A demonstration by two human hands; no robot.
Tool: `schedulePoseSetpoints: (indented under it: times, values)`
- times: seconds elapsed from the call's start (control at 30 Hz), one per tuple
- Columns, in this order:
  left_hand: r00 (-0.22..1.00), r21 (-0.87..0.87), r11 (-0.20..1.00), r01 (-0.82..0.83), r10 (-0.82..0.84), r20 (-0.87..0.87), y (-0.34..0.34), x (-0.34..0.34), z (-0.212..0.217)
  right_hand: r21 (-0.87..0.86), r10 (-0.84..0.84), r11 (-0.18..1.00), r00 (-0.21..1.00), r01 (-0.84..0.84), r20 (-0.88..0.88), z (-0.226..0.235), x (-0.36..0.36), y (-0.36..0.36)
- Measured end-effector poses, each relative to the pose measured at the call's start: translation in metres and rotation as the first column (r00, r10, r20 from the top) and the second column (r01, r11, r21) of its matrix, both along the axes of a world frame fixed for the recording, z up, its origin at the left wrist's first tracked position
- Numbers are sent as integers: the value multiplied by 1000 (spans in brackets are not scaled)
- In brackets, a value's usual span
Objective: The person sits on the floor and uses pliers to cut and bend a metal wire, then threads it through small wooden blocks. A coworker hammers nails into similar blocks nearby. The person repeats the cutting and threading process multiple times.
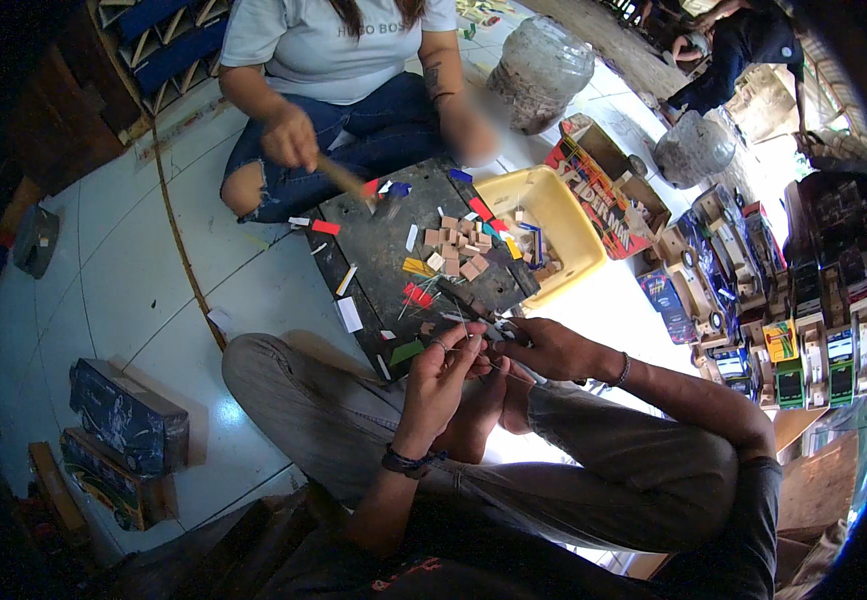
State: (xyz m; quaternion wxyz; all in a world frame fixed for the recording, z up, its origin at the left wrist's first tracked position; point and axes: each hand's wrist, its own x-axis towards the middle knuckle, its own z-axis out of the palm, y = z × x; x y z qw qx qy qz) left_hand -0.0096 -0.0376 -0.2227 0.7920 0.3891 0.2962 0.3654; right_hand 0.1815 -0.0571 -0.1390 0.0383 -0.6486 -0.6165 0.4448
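My left hand point(441, 375) is closed, its fingertips pinching a thin pale wire-like strand above my crossed legs. Beside it, my right hand point(553, 350) is closed around a dark metal tool point(501, 327) that looks like pliers. The tool's far end sits close to my left fingertips, and the exact point of contact is too small to make out. Just beyond my hands is the dark low table point(358, 235). It carries a pile of small wooden blocks point(451, 262), red pieces point(418, 294), more thin strands and several coloured strips.
Across the table a seated person swings a blurred wooden-handled hammer point(341, 180). A yellow tub point(578, 245) of blocks adjoins the table's right side. Wooden toy vehicles point(733, 290) crowd the far right. Boxy painted pieces point(128, 415) lie on the tiles at left.
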Motion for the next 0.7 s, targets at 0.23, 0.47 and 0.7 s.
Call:
schedulePoseSetpoints:
  times: [0.23, 0.47, 0.7]
  values:
    - [1000, -24, 1000, -6, 5, -19, 0, 1, -2, 2, -1, 1000, 1000, 1, -9, 2, -2, -1]
    - [1000, -14, 1000, 5, -5, -19, 1, 0, -3, 33, -15, 999, 1000, 15, -25, -2, 1, -4]
    - [1000, 0, 1000, 5, -5, -9, 0, 1, -3, 84, 6, 996, 999, -3, -31, -10, 5, -6]
